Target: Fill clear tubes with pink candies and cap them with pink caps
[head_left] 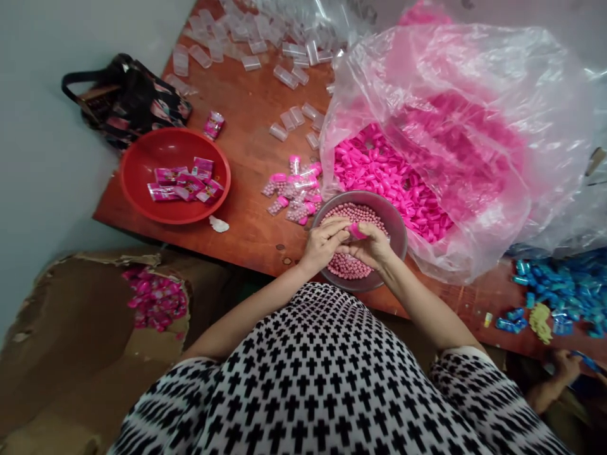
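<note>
Both hands meet over a grey metal bowl (pixel 403 235) filled with small pink balls (pixel 349 268). My right hand (pixel 372 246) pinches a bright pink cap (pixel 356 231), its thumb pressed against it. My left hand (pixel 326 243) is closed right beside the cap, with fingers curled together; whatever they hold is hidden behind them. Left of the bowl lies a small pile of clear containers (pixel 296 189) with pink caps and little balls inside. Behind the bowl, to the right, loose pink caps (pixel 379 170) spill within a large clear plastic bag (pixel 474 69).
Empty clear tubes (pixel 285 77) are scattered across the wooden table (pixel 237 234). At left stand a red bowl (pixel 173 212) of pink packets and a dark handbag (pixel 137 104). Below is a cardboard box (pixel 85 354). Blue packets (pixel 569 284) and another person's hand (pixel 564 366) are at right.
</note>
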